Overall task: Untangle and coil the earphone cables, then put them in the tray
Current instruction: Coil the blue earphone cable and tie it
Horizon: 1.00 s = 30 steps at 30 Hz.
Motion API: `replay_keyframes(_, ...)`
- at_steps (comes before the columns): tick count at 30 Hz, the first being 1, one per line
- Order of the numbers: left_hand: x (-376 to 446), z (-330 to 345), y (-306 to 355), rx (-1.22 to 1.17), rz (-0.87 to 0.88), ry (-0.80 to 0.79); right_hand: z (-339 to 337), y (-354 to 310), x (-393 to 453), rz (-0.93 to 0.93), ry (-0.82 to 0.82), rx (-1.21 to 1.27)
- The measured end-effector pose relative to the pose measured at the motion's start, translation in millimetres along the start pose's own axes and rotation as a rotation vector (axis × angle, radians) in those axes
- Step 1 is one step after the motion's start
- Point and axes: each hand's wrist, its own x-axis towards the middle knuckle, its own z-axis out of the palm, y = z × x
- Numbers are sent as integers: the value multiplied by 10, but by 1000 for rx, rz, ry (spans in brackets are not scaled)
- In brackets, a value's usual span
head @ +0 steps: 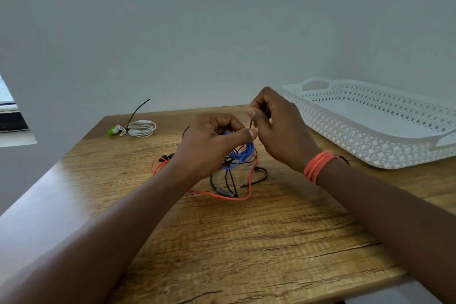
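My left hand (212, 145) grips a coiled blue earphone cable (243, 155) a little above the wooden table (222, 242). My right hand (276, 128) pinches a thin black tie (251, 123) upright beside the blue coil. Beneath both hands lies a tangle of a black cable (229, 180) and a red-orange cable (246, 195). The white perforated tray (370, 145) stands at the right, with nothing visible inside it. A white earphone cable (140, 129) with green buds lies coiled and tied at the far left of the table.
The table ends at a grey wall behind and drops off along its left and front edges. A window corner (12, 116) shows at far left. Orange bands (315, 165) circle my right wrist.
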Motion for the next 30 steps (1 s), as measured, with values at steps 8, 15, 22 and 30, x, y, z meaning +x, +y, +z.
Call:
replay_keyframes(8,-25,-32,11,96,34,124,-29,5,36,246,-38,310)
replay_keyframes(15,28,-151,-21,133,57,123,-15,-63,-11,253,-253,500)
replay_keyframes(22,-5,-113,15,123,85,71,-69,-19,23,212,-148,515)
replay_keyframes(30,17,-136,37,70,68,141,-71,-87,18,347,-295,711)
